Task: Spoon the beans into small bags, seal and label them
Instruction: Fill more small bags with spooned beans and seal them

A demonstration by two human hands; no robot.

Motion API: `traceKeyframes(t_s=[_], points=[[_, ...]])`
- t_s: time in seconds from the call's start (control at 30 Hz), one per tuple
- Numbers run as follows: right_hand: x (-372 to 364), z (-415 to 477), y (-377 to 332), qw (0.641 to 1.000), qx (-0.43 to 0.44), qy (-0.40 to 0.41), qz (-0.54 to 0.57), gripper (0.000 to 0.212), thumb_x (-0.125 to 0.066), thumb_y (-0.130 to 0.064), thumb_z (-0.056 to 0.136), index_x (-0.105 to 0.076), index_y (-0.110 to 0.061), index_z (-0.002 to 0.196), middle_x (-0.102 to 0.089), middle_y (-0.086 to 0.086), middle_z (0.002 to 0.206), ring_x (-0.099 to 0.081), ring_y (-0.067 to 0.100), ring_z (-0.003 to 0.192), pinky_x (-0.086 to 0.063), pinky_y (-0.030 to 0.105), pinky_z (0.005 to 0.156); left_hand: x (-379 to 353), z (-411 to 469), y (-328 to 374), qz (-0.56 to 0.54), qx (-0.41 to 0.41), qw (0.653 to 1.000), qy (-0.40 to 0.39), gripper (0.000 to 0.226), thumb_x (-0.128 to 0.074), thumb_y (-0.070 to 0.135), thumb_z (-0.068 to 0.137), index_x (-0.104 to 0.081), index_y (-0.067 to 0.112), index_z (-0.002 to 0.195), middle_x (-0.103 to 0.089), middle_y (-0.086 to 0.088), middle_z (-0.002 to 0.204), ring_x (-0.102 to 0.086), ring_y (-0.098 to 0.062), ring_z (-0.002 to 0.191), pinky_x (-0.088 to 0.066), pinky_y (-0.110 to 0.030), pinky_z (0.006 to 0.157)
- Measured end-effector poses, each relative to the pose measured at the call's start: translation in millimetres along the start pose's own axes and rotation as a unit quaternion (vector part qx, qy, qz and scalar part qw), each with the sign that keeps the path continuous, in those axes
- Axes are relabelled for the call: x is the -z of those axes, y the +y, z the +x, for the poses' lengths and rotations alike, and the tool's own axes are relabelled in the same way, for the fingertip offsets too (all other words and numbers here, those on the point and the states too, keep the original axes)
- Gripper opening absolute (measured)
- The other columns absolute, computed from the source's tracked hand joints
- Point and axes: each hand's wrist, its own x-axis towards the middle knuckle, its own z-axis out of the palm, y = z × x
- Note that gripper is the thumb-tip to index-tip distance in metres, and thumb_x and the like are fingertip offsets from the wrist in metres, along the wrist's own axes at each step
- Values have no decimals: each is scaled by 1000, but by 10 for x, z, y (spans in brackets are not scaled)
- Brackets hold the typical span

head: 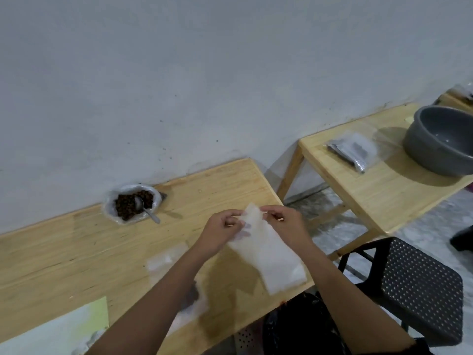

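Both hands hold a small translucent plastic bag (268,254) above the near wooden table (76,252). My left hand (222,233) pinches one side of the bag's top edge and my right hand (286,222) pinches the other side. The bag looks empty and hangs slanted toward the table's right edge. At the back of the table, against the wall, an open plastic bag of dark brown beans (131,203) sits with a metal spoon (146,208) resting in it. More clear small bags (166,258) lie flat on the table under my left forearm.
A pale yellow-green sheet (64,326) lies at the table's near left corner. A second wooden table (384,190) to the right carries a grey basin (442,142) and a packet of dark items in clear plastic (352,151). A black perforated stool (419,285) stands at lower right.
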Motion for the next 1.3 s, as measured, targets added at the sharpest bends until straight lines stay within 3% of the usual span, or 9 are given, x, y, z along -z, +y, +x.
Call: traceKeyframes(t_s=[0.13, 0.2, 0.33, 0.4, 0.57, 0.7, 0.9, 1.17, 1.3], points=[[-307, 163, -573, 994, 98, 42, -25, 14, -66, -3, 82, -71, -8, 95, -66, -1, 90, -58, 3, 75, -40, 1, 68, 517, -159, 340, 9, -44, 998, 46, 19, -59, 5, 91, -63, 9, 109, -71, -5, 75, -70, -15, 76, -54, -24, 66], [-475, 202, -909, 990, 130, 50, 2, 14, -67, -3, 81, -69, -11, 91, -65, -2, 89, -58, -1, 74, -41, 2, 70, 799, -264, 499, -6, -57, 995, 78, 24, -57, 3, 91, -60, 3, 115, -70, -3, 71, -68, -14, 74, -55, -26, 68], [-850, 213, -1602, 985, 126, -33, 111, 10, -67, -5, 82, -67, -16, 82, -67, -6, 79, -62, -1, 72, -53, 17, 74, 1291, -525, 791, -4, -97, 988, 123, 25, -53, 2, 94, -59, 5, 117, -72, 1, 80, -67, -4, 73, -56, -20, 60], [-1008, 184, -1921, 975, 93, -93, 180, 8, -66, -8, 84, -68, -16, 80, -67, -2, 79, -65, 11, 77, -57, 26, 74, 1493, -652, 901, -10, -118, 984, 136, 24, -54, 4, 93, -61, 10, 115, -70, -6, 102, -66, -9, 89, -56, -23, 72], [-1287, 101, -2459, 941, 56, -186, 276, 14, -69, -15, 83, -69, -3, 90, -71, 10, 89, -70, 20, 87, -57, 30, 80, 1902, -876, 988, -8, -142, 973, 181, 27, -64, 8, 87, -64, 14, 113, -70, 0, 109, -66, -10, 101, -52, -30, 90], [-1483, 42, -2662, 942, 40, -196, 271, 18, -72, -13, 80, -68, 0, 93, -71, 14, 95, -70, 22, 91, -58, 29, 77, 2059, -955, 960, 14, -164, 961, 222, 31, -72, 12, 82, -65, 13, 111, -69, -1, 110, -66, -11, 103, -52, -30, 91], [-1635, -14, -2720, 938, 21, -199, 284, 17, -72, -11, 80, -67, -1, 93, -69, 18, 99, -70, 23, 93, -58, 30, 78, 2146, -1017, 933, 24, -182, 950, 252, 38, -77, 7, 75, -65, 13, 110, -70, 5, 105, -66, -3, 95, -49, -15, 82], [-1786, -63, -2654, 948, 31, -191, 251, 21, -77, -18, 77, -68, -8, 93, -68, 8, 88, -69, 21, 83, -56, 37, 86, 2192, -1046, 854, 26, -189, 943, 273, 45, -82, 12, 70, -63, 15, 111, -70, 5, 104, -65, -1, 94, -51, -18, 85], [-1767, -100, -2644, 953, 38, -191, 232, 27, -76, -18, 77, -65, -7, 99, -66, 5, 88, -66, 19, 76, -57, 29, 75, 2170, -1044, 844, 25, -191, 942, 273, 45, -83, 10, 68, -62, 21, 107, -69, 9, 101, -64, 3, 92, -50, -13, 82]])
